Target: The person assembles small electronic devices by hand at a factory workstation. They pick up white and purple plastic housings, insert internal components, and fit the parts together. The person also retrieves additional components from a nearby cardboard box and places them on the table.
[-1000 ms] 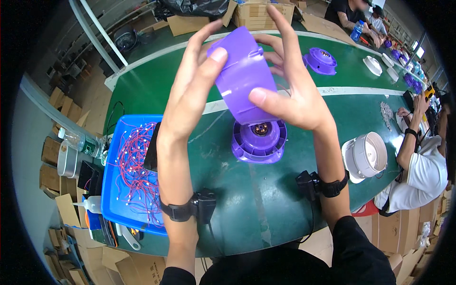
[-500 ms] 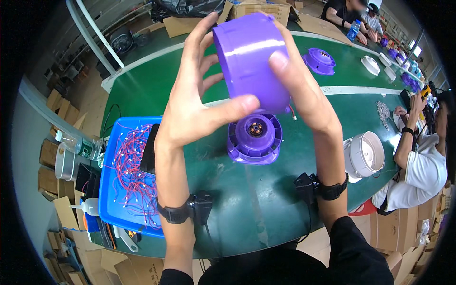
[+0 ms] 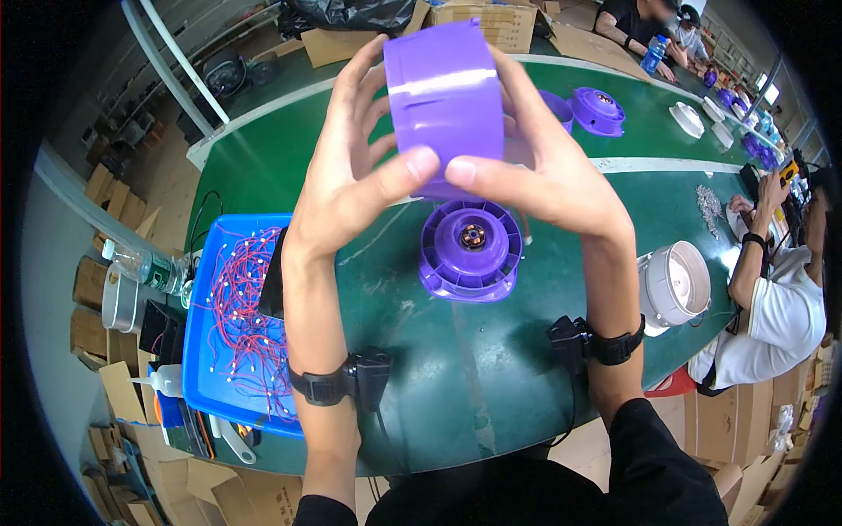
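Two bare hands grip one purple cylindrical shell [image 3: 447, 96], which is raised off the green workbench [image 3: 430, 394] with its glossy curved wall toward the viewer. The left hand [image 3: 346, 188] holds the left side, and the right hand [image 3: 553, 188] holds the right side. Both thumbs press on the near wall at its lower end, tips close together but apart; the remaining fingers are spread around the sides and partly hidden. Each wrist carries a black strap with a dark module. Below the shell in this view, a purple ribbed housing [image 3: 471, 263] stands on the workbench, its copper-coloured core exposed at the centre; the gap between the two parts cannot be judged. To the left, a blue tray [image 3: 200, 351] contains red wires [image 3: 241, 298] with small white connectors. To the right, a white round housing [image 3: 675, 280] sits beside the right forearm. Farther back, a second purple housing [image 3: 600, 112] rests near several white parts [image 3: 687, 121].
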Demonstrator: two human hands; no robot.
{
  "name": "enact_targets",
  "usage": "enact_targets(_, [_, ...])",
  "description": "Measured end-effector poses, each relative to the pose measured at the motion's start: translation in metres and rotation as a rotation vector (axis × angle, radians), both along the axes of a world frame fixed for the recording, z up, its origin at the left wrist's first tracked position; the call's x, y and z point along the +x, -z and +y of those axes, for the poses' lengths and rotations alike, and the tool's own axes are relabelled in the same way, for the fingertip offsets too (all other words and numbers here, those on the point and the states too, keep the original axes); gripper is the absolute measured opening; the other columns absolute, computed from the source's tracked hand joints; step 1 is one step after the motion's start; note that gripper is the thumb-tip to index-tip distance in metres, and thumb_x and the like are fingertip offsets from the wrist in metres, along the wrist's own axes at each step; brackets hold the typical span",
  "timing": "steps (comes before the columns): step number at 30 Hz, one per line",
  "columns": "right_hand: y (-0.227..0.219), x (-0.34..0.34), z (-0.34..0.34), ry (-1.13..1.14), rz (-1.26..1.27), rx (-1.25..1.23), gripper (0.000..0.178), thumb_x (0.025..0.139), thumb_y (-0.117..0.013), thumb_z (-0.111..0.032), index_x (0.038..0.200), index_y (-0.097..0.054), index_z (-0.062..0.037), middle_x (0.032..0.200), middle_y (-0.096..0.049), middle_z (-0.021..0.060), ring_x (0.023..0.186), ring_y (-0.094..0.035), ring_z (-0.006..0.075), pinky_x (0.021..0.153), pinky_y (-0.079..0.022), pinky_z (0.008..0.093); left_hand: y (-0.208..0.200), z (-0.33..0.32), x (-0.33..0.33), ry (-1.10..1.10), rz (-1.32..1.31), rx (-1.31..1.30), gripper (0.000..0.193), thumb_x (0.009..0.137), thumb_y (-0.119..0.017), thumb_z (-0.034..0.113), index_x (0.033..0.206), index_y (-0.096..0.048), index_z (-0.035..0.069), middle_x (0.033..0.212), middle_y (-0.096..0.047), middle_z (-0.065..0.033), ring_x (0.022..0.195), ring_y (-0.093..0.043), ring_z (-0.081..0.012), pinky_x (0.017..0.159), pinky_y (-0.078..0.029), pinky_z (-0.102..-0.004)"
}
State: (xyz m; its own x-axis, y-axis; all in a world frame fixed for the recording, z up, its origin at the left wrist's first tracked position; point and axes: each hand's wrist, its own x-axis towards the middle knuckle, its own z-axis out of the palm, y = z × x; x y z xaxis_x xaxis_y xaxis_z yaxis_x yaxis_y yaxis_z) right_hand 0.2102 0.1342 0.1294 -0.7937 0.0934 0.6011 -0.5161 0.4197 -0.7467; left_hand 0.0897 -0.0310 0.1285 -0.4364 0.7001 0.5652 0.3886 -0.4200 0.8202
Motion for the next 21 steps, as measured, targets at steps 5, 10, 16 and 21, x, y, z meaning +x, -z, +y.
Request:
enact_targets(5, [-0.013, 0.012, 0.002, -0.061, -0.130, -0.259, 0.093, 0.084, -0.071, -0.049, 0.151, -0.028, -0.0018, 0.137, -0.050, 0.0178, 0.113, -0.059, 0.0255, 0.095, -0.050, 0.0389, 0.004, 0.005, -0.002, 0.054, 0.081, 0.084, 0.126, 0.060, -0.090, 0.024, 0.157, -0.011, 0.010, 0.153, -0.029, -0.0225, 0.139, -0.036, -0.0376, 0.112, -0.033, -0.0501])
enact_targets(10, [-0.014, 0.011, -0.002, -0.384, -0.170, -0.714, 0.071, 0.094, -0.056, -0.051, 0.143, -0.041, -0.0027, 0.136, -0.054, 0.0150, 0.120, -0.057, 0.0254, 0.101, -0.047, 0.0468, 0.004, 0.008, 0.005, 0.002, 0.109, 0.128, 0.132, 0.058, -0.090, 0.038, 0.157, -0.009, 0.008, 0.152, -0.032, -0.0199, 0.142, -0.035, -0.0317, 0.115, -0.031, -0.0431])
enact_targets(16, [-0.010, 0.001, -0.010, -0.618, -0.164, -0.967, 0.065, 0.098, -0.050, -0.051, 0.141, -0.044, -0.0037, 0.132, -0.057, 0.0163, 0.120, -0.058, 0.0302, 0.097, -0.049, 0.0520, 0.007, 0.009, 0.005, -0.021, 0.067, 0.210, 0.128, 0.059, -0.090, 0.040, 0.156, -0.014, 0.004, 0.146, -0.041, -0.0203, 0.137, -0.042, -0.0315, 0.113, -0.035, -0.0408])
enact_targets(21, [-0.005, -0.002, 0.002, -0.374, -0.225, -0.754, 0.067, 0.097, -0.055, -0.045, 0.146, -0.036, -0.0037, 0.129, -0.059, 0.0188, 0.114, -0.061, 0.0311, 0.090, -0.053, 0.0507, 0.017, 0.009, -0.014, -0.090, 0.060, 0.126, 0.116, 0.062, -0.092, 0.026, 0.152, -0.022, 0.003, 0.141, -0.044, -0.0184, 0.130, -0.047, -0.0327, 0.104, -0.044, -0.0449])
